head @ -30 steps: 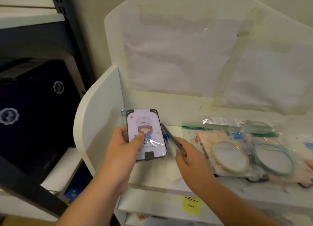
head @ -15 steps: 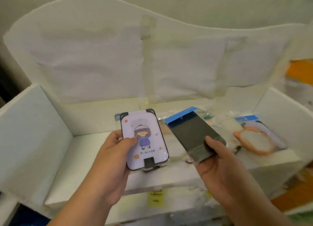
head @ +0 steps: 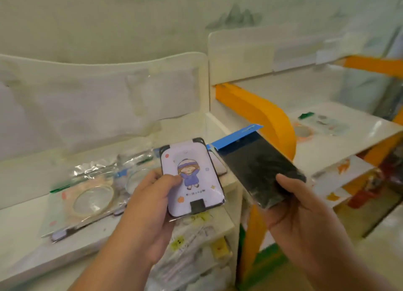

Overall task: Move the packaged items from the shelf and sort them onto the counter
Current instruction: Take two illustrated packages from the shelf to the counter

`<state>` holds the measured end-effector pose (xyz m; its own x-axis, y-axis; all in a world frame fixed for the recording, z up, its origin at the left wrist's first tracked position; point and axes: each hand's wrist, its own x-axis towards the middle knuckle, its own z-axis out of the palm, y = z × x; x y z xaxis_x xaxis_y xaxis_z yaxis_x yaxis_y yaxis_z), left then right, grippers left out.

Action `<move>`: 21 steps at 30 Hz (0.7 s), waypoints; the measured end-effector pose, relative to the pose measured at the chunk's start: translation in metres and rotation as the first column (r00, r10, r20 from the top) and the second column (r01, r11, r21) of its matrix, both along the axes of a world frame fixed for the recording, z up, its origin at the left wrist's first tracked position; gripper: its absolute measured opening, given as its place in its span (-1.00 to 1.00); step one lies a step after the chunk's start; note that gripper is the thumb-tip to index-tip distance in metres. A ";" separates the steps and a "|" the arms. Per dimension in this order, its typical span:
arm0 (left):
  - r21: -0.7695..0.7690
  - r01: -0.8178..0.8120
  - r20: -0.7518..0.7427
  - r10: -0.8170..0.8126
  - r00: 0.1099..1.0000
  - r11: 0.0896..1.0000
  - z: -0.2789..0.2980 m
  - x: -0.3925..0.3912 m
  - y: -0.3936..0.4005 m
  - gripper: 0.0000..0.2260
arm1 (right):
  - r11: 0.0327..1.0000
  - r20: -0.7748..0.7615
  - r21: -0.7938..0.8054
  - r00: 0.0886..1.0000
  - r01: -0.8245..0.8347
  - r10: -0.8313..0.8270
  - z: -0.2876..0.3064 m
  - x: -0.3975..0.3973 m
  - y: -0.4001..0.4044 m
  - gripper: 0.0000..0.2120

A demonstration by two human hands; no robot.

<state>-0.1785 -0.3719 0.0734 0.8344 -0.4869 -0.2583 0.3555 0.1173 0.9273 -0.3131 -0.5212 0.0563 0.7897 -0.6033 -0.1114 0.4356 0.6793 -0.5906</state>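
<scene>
My left hand (head: 150,205) grips a lilac packaged card holder (head: 193,177) with a cartoon child on it, thumb on its face. My right hand (head: 292,205) holds a black packaged item (head: 259,170) with a blue header strip, tilted up to the left. Both packages hover in front of the white shelf (head: 26,223). On that shelf, left of my hands, lie clear bags with round mirrors (head: 93,199).
A second white shelf with orange sides (head: 261,114) stands to the right and carries more packaged items (head: 320,125). Lower tiers below my hands hold bagged goods (head: 196,247). A pale wall rises behind both shelves.
The view has swung right, so the mirror bags now lie left of my hands and the orange shelf has appeared. Both hands keep their packages, now closer together.
</scene>
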 end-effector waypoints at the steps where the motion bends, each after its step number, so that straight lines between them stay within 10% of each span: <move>1: 0.006 0.027 0.003 -0.027 1.000 1.000 0.001 -0.013 -0.017 -0.88 | 1.000 0.002 -0.007 1.000 0.023 -0.023 0.002 -0.013 -0.013 -0.69; 21: -0.062 0.352 -0.228 -0.356 0.906 0.934 -0.018 -0.109 -0.350 -0.78 | 0.877 -0.066 0.030 0.877 0.479 -0.476 -0.022 -0.114 -0.295 -0.69</move>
